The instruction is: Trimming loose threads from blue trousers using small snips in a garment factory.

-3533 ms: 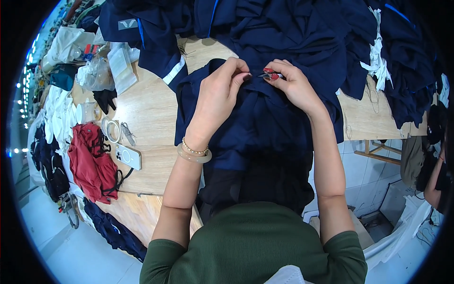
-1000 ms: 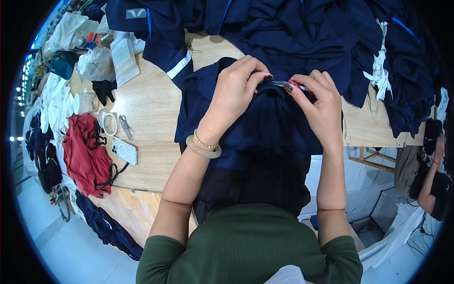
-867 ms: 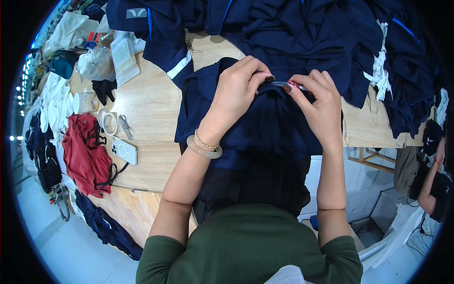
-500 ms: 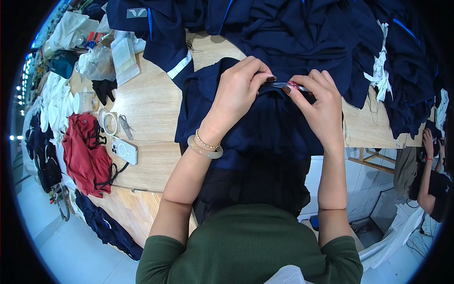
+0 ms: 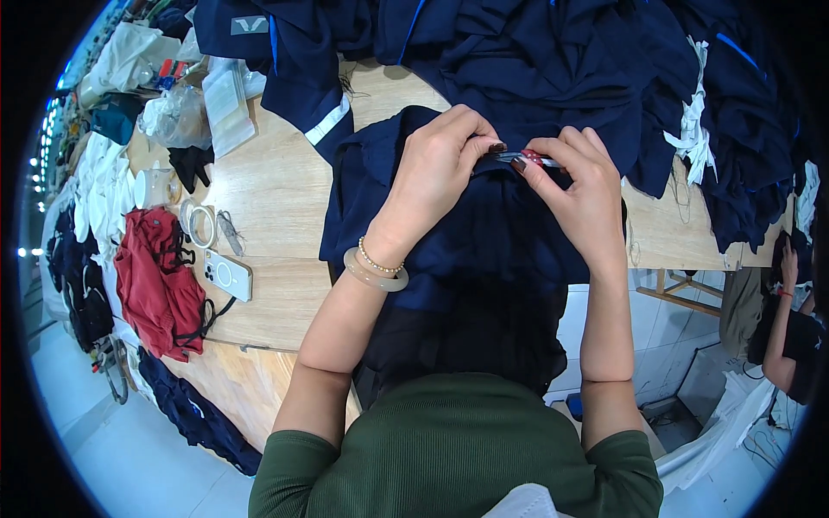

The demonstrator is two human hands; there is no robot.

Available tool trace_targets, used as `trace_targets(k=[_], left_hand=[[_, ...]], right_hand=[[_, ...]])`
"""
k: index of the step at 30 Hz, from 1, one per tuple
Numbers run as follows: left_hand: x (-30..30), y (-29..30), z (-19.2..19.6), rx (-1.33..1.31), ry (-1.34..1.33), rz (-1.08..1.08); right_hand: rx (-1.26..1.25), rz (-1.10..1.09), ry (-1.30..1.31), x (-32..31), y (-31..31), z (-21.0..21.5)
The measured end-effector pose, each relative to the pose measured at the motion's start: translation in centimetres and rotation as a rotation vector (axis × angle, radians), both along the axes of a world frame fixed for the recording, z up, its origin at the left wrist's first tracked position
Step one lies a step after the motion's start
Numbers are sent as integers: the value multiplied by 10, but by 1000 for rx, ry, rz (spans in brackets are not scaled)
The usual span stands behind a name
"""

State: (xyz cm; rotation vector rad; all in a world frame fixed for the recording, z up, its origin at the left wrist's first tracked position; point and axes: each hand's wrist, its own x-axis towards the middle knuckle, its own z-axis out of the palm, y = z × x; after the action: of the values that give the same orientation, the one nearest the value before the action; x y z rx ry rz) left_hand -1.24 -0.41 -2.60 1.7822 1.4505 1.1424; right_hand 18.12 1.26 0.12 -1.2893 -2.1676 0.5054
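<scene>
1. Fingers point(image 5: 484, 148) of the left hand point(image 5: 436, 177) pinch together on a fold of the navy garment point(image 5: 484, 250), while the right hand point(image 5: 580, 186) closes its fingers point(image 5: 527, 166) on a small red-handled tool point(image 5: 528, 157), likely thread snips, at the same fold.
2. Soft and limp, the navy garment probably sags wherever it is unsupported; gripping its edge or seam with both hands looks best.
3. It lies on the wooden bench point(image 5: 276, 190) and hangs over the near edge toward the person, the worked fold directly between the two hands.
4. A heap of more navy clothing point(image 5: 553, 60) lies just beyond.
5. Well to the left sit a white phone point(image 5: 226, 274), a tape roll point(image 5: 199, 223) and a red cloth point(image 5: 155, 281).
</scene>
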Motion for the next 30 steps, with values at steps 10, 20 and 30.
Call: trace_targets(k=[10, 20, 30], left_hand=[[1, 1, -1, 3, 16, -8], [0, 0, 1, -1, 4, -5], [1, -1, 0, -190, -309, 45]], right_hand=[[-9, 18, -34, 2, 4, 4], [0, 29, -54, 2, 3, 3], [-243, -87, 259, 11, -4, -12]])
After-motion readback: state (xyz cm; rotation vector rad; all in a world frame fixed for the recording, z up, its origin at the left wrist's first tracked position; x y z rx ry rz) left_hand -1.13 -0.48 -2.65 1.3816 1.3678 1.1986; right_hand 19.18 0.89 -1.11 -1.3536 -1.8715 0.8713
